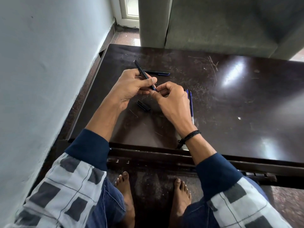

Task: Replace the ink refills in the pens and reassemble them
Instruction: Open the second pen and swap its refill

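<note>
My left grip (131, 86) held a black plastic pen barrel (142, 72); my right grip (172, 99) pinched its tip. Thin blue refills (191, 102) lay at three o'clock on the scratched glossy worktop (230, 104).

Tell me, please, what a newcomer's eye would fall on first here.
The two hands meet over the dark table: the left hand holds a black pen slanted, and the right hand pinches its lower tip. Some blue refills lie just right of that hand, a second pen beyond the hands, a loose cap on their near side.
</note>
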### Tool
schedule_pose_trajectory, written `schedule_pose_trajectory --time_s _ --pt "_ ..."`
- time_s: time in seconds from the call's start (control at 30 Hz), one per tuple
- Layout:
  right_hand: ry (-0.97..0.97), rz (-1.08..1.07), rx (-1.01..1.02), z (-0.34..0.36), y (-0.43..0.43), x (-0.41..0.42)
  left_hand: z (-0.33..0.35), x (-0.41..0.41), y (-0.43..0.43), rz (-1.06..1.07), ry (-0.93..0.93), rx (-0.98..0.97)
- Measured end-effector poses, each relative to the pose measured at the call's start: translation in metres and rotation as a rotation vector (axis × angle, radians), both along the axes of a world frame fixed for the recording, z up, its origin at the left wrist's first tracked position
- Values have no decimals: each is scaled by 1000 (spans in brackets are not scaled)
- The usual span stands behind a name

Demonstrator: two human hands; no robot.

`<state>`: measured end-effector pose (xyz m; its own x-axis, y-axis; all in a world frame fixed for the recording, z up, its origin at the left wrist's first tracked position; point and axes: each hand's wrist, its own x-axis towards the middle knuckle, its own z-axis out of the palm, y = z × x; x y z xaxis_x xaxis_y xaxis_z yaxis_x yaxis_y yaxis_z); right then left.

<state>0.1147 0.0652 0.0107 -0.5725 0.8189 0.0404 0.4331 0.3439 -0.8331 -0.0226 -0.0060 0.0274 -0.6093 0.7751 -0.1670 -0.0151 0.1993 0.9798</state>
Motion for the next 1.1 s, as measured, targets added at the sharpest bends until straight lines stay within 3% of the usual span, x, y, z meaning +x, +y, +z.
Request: schedule_pose_trajectory --time_s 1.1 --pt "-11 15 -4 -3 1 2 -5 1 3 -2 35 -30"
